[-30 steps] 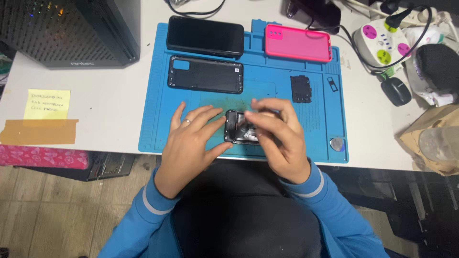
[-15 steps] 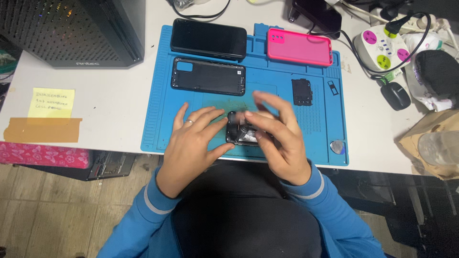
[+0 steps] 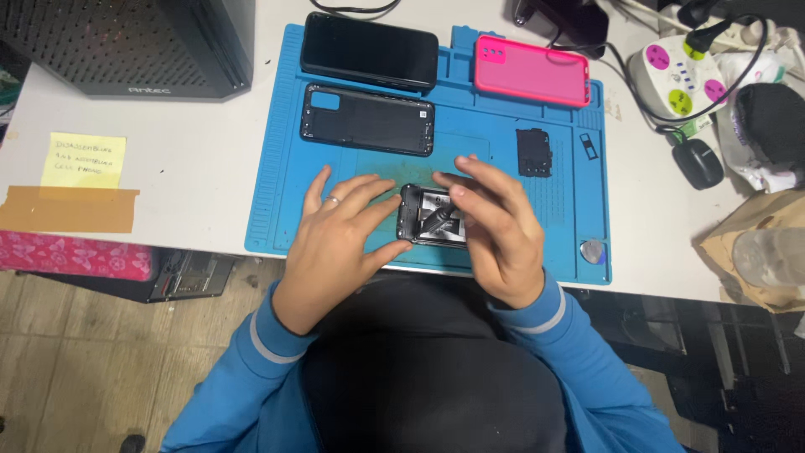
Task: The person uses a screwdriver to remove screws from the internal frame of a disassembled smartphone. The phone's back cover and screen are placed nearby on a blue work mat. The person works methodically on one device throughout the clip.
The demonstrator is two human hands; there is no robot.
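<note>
An opened phone body (image 3: 433, 216) lies on the blue work mat (image 3: 277, 168) near its front edge. My left hand (image 3: 335, 239) rests flat beside it, fingers steadying its left end. My right hand (image 3: 495, 226) covers the phone's right part and grips a small dark tool (image 3: 439, 216) whose tip points down into the phone's insides. Further back on the mat lie a black back cover (image 3: 369, 119), a black phone (image 3: 370, 50) face up and a pink phone case (image 3: 532, 70).
A small black plate (image 3: 533, 152) and a tiny part (image 3: 588, 145) lie on the mat's right side, a round coin-like disc (image 3: 594, 251) at its corner. A dark computer case (image 3: 126, 42) stands back left. A yellow note (image 3: 84, 159), a power strip (image 3: 681, 77) and cables flank the mat.
The view has shifted slightly, so things sit a little lower in the picture. Both hands stay on the opened phone, with my right fingers adjusting only a little.
</note>
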